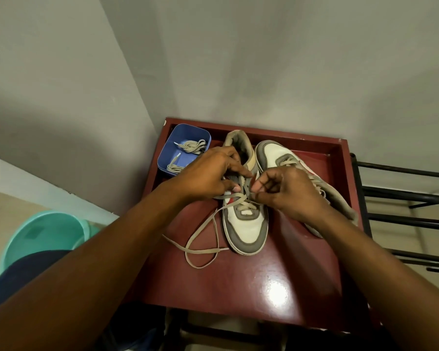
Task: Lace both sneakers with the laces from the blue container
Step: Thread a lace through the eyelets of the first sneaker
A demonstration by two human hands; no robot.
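Two grey-and-white sneakers stand on a dark red table (238, 287). The left sneaker (246, 229) points its toe toward me and carries a beige lace (200, 249) crossed through its lower eyelets; the lace's loose ends trail onto the table at the left. My left hand (208, 173) pinches the lace at the sneaker's upper eyelets. My right hand (287, 191) pinches the same lace from the right side, fingers curled. The right sneaker (276, 153) lies behind my right hand, partly hidden. A blue container (173, 138) at the table's back left holds another beige lace (190, 146).
Grey walls meet in a corner behind the table. A black metal rack (403, 196) stands to the right. A teal plastic bucket (43, 239) sits on the floor at the left, beside my dark-clothed knee (23, 274).
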